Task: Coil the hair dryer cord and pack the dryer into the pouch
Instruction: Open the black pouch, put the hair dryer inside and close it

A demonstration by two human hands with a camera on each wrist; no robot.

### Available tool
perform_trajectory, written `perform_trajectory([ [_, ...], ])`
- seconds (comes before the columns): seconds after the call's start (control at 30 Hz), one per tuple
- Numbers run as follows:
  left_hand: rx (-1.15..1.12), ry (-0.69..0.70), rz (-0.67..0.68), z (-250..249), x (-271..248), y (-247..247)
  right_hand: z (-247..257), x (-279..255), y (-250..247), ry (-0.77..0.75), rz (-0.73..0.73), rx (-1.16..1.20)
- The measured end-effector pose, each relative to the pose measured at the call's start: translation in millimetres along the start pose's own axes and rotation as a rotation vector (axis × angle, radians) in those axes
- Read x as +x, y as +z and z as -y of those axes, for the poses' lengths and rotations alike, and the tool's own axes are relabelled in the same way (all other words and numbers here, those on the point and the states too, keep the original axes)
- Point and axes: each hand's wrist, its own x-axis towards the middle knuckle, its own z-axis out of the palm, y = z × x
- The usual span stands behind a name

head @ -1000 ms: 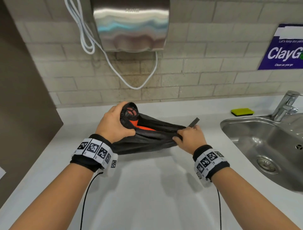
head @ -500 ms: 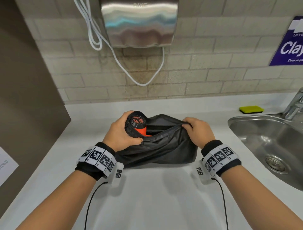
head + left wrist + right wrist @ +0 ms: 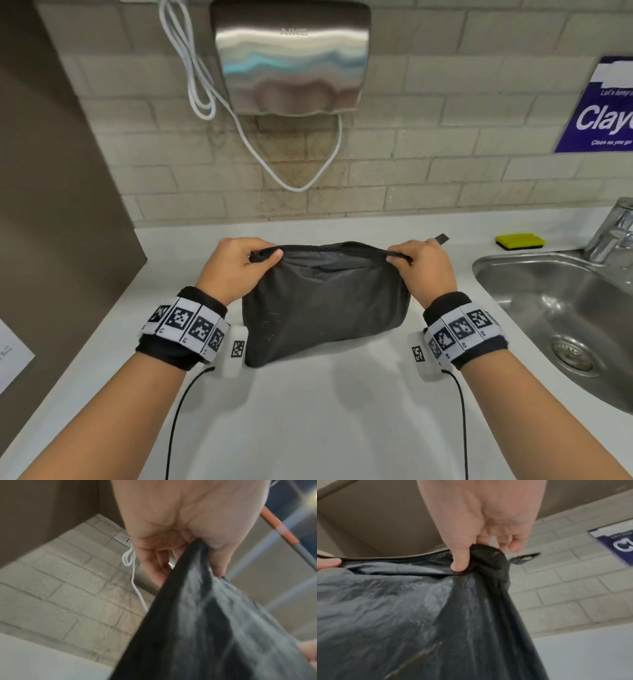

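A black fabric pouch (image 3: 325, 301) stands bulging on the white counter (image 3: 325, 428), its top edge pulled taut and flat. My left hand (image 3: 239, 265) pinches the left end of that edge (image 3: 197, 555). My right hand (image 3: 423, 265) pinches the right end (image 3: 471, 559), thumb pressed on the fabric. A small black pull tab (image 3: 442, 238) sticks out behind the right hand. The hair dryer and its cord are hidden inside the pouch; none of the orange shows.
A steel sink (image 3: 565, 315) with a tap (image 3: 613, 233) lies to the right, a yellow sponge (image 3: 520, 241) behind it. A wall hand dryer (image 3: 291, 58) with a white cable (image 3: 291, 185) hangs above. A brown panel (image 3: 51, 205) bounds the left.
The orange dryer end that stuck out of the pouch mouth is now out of sight. My left hand left it and took the pouch rim; both hands pulled the opening taut and closed.
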Motion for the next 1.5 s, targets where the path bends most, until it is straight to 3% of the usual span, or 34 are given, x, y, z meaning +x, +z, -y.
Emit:
perform_trajectory([
  [0.1, -0.020, -0.020, -0.081, -7, 6, -3, 5, 3, -11, -0.054, -0.110, -0.159],
  [0.23, -0.085, -0.102, -0.183, -12, 5, -3, 8, 8, -16, -0.056, -0.126, 0.071],
  [0.4, -0.219, -0.202, -0.164, -10, 2, -5, 8, 4, -16, -0.097, 0.022, 0.264],
  [0.53, -0.197, -0.188, -0.153, -15, -4, -1, 1, 2, -10, -0.102, 0.092, 0.087],
  [0.67, -0.181, -0.143, -0.103, -16, -9, 4, 5, 5, -5, 0.029, 0.320, -0.068],
  [0.83, -0.200, -0.093, -0.033, -19, -13, 10, 35, -1, 14, -0.078, 0.577, 0.158],
  [0.87, -0.193, -0.088, -0.027, -18, -13, 11, 40, -3, 19, -0.074, 0.574, 0.211],
  [0.97, -0.147, -0.103, -0.034, -14, -13, 7, 46, -2, 20, -0.046, 0.366, 0.331],
  [1.1, -0.147, -0.148, -0.078, -9, -13, -2, 48, -1, 15, -0.136, 0.181, 0.041],
  [1.2, -0.138, -0.145, -0.096, -10, -13, 3, 53, -3, 17, -0.136, 0.143, -0.071],
  [1.33, -0.010, -0.071, -0.112, -20, -12, 16, 62, -9, 25, -0.069, 0.082, 0.039],
  [1.5, -0.307, -0.234, -0.071, -25, -12, 21, 65, -13, 30, 0.037, 0.085, 0.135],
])
